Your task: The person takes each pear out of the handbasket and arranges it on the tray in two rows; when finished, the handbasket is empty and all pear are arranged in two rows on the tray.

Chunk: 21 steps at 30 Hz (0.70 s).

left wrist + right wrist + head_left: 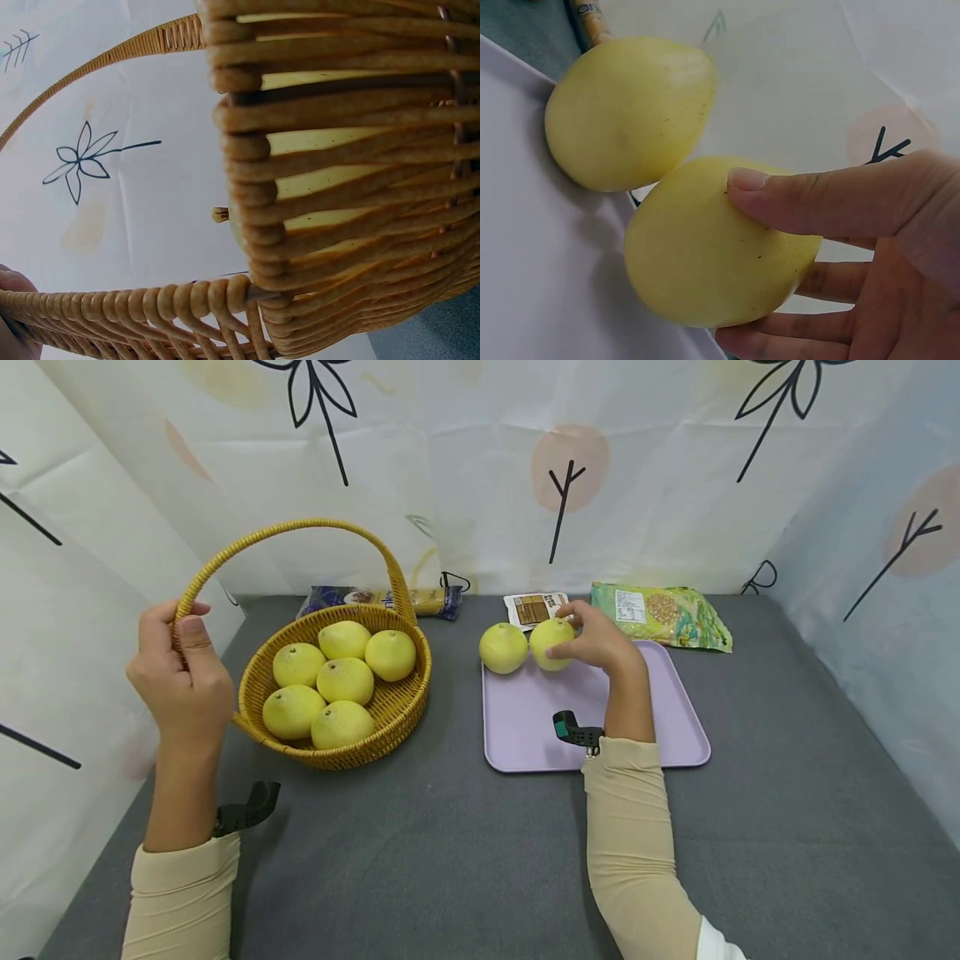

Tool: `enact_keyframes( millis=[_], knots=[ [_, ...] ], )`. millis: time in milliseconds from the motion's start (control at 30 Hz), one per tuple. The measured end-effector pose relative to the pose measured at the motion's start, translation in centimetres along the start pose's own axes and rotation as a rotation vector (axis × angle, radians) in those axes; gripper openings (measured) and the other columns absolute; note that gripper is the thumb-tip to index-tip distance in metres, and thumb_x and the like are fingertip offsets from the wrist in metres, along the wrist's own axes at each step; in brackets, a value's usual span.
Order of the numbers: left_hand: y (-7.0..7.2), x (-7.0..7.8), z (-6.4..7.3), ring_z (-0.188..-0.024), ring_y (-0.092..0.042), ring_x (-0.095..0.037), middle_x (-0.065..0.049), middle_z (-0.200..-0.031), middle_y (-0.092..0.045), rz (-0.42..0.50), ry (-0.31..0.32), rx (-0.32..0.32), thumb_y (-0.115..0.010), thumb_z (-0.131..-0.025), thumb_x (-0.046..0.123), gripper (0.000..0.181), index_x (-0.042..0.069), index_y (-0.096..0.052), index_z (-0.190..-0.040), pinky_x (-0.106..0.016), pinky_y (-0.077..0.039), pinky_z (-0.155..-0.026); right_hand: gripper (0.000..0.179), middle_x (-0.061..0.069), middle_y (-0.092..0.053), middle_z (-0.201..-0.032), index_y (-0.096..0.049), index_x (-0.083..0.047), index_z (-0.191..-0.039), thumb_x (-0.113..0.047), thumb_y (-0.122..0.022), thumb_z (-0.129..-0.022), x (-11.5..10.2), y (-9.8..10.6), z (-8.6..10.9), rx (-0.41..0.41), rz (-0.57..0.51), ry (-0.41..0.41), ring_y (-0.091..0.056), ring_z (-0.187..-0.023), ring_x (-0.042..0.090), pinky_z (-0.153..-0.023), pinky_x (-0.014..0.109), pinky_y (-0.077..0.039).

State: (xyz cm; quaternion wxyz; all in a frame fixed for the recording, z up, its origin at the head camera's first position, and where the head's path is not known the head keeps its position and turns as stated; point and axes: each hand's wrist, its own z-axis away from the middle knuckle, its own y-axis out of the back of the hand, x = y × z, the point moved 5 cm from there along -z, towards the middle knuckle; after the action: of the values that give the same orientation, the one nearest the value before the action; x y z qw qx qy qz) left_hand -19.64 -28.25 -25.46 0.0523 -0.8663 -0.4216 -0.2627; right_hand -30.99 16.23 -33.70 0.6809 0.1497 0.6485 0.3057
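The right hand (pixel 603 643) is pinching a yellow fruit (pixel 546 647) at the far edge of the tray (pixel 532 727), beside another fruit (pixel 503 648). The left hand (pixel 183 672) is gripping the handle (pixel 330 523) of the basket (pixel 401 731), which is holding six more. Grey table (pixel 420 852) is stretching between basket and tray and in front; a patterned curtain (pixel 480 510) is rising behind.

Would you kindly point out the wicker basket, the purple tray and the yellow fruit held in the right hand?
Wicker basket (pixel 390 697), head view: bare weave inside.
Purple tray (pixel 521 717), head view: bare flat surface.
Held yellow fruit (pixel 701 251), right wrist view: middle of its visible side.
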Motion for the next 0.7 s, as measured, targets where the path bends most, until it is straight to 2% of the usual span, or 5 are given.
enact_keyframes(
  millis=[167,433,700],
  knots=[
    [-0.1,0.3,0.0,-0.053,-0.026,0.004,0.017,-0.063,-0.036,-0.004,-0.002,0.002,-0.050,-0.102,0.003,0.024,-0.018,-0.062,-0.103,-0.011,-0.020,-0.054,0.067,0.026,-0.044,-0.144,-0.044,-0.002,-0.144,-0.010,-0.076,-0.085,0.6,-0.4,-0.4,-0.007,0.014,-0.029,-0.044,-0.128,0.039,-0.104,0.055,-0.037],
    [0.0,-0.4,0.1,-0.053,-0.027,0.000,0.015,-0.063,-0.036,-0.001,-0.007,-0.012,-0.051,-0.104,0.008,0.027,-0.016,-0.063,-0.106,-0.013,-0.021,-0.054,0.068,0.026,-0.041,-0.147,-0.043,-0.002,-0.145,-0.012,-0.075,-0.086,1.1,-0.7,-0.8,-0.008,0.015,-0.044,-0.042,-0.132,0.040,-0.106,0.054,-0.035],
    [0.0,-0.5,0.1,-0.053,-0.027,0.000,0.014,-0.062,-0.037,0.001,-0.009,-0.006,-0.052,-0.103,0.009,0.027,-0.015,-0.064,-0.106,-0.013,-0.021,-0.054,0.070,0.025,-0.041,-0.147,-0.043,-0.002,-0.146,-0.013,-0.076,-0.085,1.3,-0.9,-1.0,-0.006,0.002,-0.048,-0.041,-0.132,0.039,-0.106,0.054,-0.035]
  ],
)
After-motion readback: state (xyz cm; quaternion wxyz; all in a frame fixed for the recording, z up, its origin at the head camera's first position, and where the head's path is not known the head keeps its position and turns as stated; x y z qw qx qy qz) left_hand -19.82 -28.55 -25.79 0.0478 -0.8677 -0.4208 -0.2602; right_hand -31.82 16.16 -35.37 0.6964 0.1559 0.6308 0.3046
